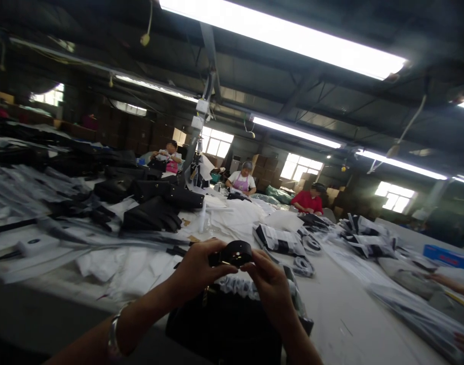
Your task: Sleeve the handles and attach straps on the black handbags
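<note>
Between my two hands is a black strap, bent into an arch, with a small shiny metal piece below it. My left hand pinches its left end between thumb and fingers. My right hand grips the other end, fingertips closed on it. Right under them stands a black bag, dark and partly hidden by my forearms. Crumpled white wrapping lies along the top of the bag, just below my fingers.
Black bags and plastic sheeting cover the table's left side. Wrapped strap coils and packed black-and-white bundles lie to the right. A blue box stands farther right, near another person's hand. Several people work across the table.
</note>
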Available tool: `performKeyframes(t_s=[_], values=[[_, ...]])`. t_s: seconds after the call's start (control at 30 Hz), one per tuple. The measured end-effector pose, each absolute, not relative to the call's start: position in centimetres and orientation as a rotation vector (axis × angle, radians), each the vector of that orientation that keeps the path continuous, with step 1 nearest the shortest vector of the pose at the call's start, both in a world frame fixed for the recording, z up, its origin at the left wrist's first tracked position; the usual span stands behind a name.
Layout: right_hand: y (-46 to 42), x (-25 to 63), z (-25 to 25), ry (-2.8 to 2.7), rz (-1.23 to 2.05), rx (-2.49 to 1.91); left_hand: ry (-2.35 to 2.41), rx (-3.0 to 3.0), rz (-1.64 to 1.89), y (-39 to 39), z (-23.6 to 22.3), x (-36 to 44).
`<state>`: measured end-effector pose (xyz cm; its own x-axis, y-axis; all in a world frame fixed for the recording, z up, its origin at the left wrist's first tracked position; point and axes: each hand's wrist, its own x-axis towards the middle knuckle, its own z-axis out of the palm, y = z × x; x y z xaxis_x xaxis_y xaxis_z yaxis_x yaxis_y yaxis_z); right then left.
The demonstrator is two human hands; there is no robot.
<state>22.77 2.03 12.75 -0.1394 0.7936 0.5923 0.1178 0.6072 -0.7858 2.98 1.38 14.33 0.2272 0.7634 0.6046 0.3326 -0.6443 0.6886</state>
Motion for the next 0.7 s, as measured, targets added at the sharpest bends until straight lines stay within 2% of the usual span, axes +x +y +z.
performKeyframes(t_s=[0.33,0.57,0.7], values=[[2.0,22.2,12.6,-1.728,0.588,-0.782,1.095,2.209,1.431,0.9,14.6,3.0],[1.1,21.9,13.8,-1.910,0.312,-0.831,1.103,2.266,1.389,0.6,14.6,3.0],[0.3,21.4,14.4,-1.844,0.405,-0.875,0.968,2.158,1.417,0.7,14.9,2.7]])
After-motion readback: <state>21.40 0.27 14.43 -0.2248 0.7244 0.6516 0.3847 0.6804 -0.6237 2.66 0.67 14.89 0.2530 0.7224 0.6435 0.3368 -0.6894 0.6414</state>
